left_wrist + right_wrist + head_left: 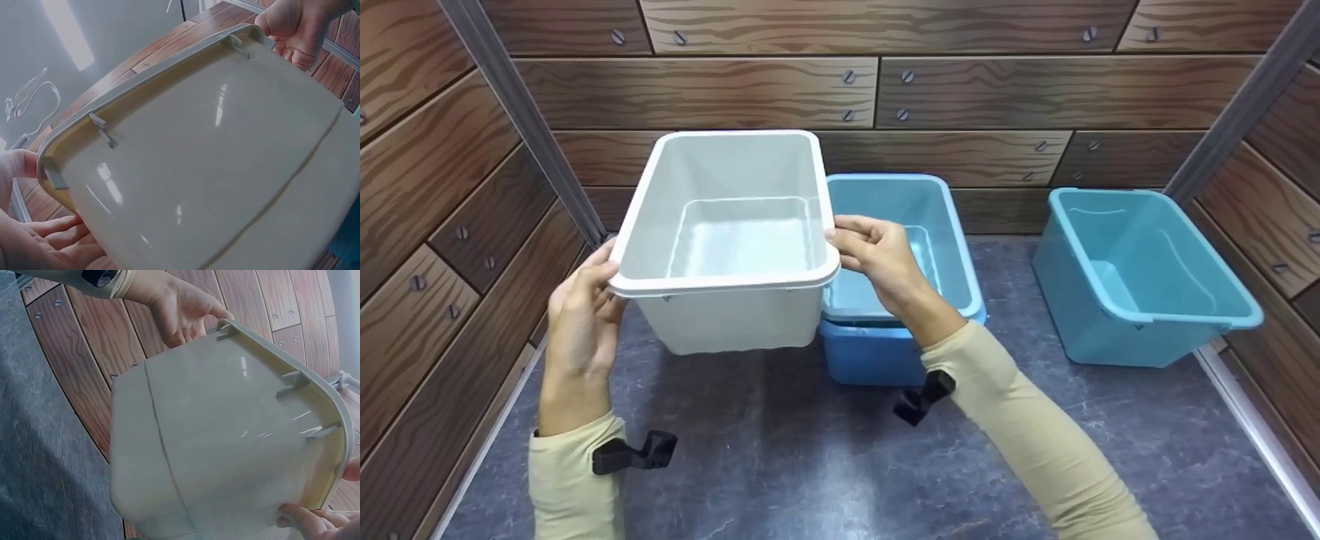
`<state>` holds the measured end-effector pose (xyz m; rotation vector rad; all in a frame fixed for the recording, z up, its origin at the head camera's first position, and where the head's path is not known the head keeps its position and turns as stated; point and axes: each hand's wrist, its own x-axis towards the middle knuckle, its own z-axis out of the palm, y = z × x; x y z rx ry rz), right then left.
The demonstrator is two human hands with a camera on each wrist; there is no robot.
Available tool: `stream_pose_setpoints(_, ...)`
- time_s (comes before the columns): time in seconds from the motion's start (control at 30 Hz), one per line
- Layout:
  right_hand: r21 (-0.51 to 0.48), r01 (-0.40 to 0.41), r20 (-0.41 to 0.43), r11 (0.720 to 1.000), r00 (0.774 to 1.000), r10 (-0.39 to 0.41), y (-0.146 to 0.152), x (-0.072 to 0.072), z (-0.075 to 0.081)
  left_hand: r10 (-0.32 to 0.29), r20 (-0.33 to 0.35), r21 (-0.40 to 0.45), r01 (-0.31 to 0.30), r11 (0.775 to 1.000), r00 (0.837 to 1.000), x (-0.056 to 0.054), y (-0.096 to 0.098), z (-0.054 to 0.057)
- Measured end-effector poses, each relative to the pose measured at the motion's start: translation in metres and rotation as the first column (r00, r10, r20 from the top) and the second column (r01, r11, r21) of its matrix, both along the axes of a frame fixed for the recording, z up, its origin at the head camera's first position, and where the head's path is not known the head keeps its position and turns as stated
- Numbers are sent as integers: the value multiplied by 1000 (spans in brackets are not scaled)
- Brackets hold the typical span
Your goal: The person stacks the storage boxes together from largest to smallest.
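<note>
A whitish plastic bin (735,319) is held up above the dark floor, its mouth facing up and tilted toward the head camera. My left hand (583,315) grips the left front corner, thumb at the rim and fingers beneath it, as the left wrist view shows. On the opposite side, my right hand (883,259) pinches the right rim between thumb and fingers. Both wrist views show the bin's smooth outer wall, with small ribs under the lip. Behind my right hand, a light blue bin (889,199) sits nested in a darker blue bin (877,364).
A teal bin (1117,334) stands on the floor (780,480) at the right, near the side wall. Wood-patterned panels (982,94) enclose the back and both sides, with grey posts (536,124) in the corners.
</note>
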<state>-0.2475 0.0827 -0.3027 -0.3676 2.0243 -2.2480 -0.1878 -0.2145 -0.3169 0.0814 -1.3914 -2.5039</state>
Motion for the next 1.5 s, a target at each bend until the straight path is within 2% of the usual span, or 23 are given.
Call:
stream_pose_setpoints(0.2,11,-5,-2,1000,1000,5,3,-1,-1,-11,5,6,11,1000,1000,0,2,1)
stream_pose_setpoints(0.43,19,6,4,1000,1000,-6,5,0,2,-4,-4,-63,3,998,1000,-2,3,4)
stream_pose_setpoints(0.67,31,7,-11,1000,1000,-6,4,0,4,-21,-21,-15,20,1000,1000,0,3,4)
stream_pose_setpoints(0.93,8,16,-14,1000,1000,-15,3,-2,9,-28,-18,-18,28,999,999,-1,2,8)
stream_pose_setpoints(1.23,14,0,-10,1000,1000,0,2,-2,10,-36,-27,-23,35,999,999,-1,0,6)
stream_pose_setpoints(1.5,11,17,-12,1000,1000,-17,7,-3,10,-44,-34,-30,43,999,998,-4,4,7)
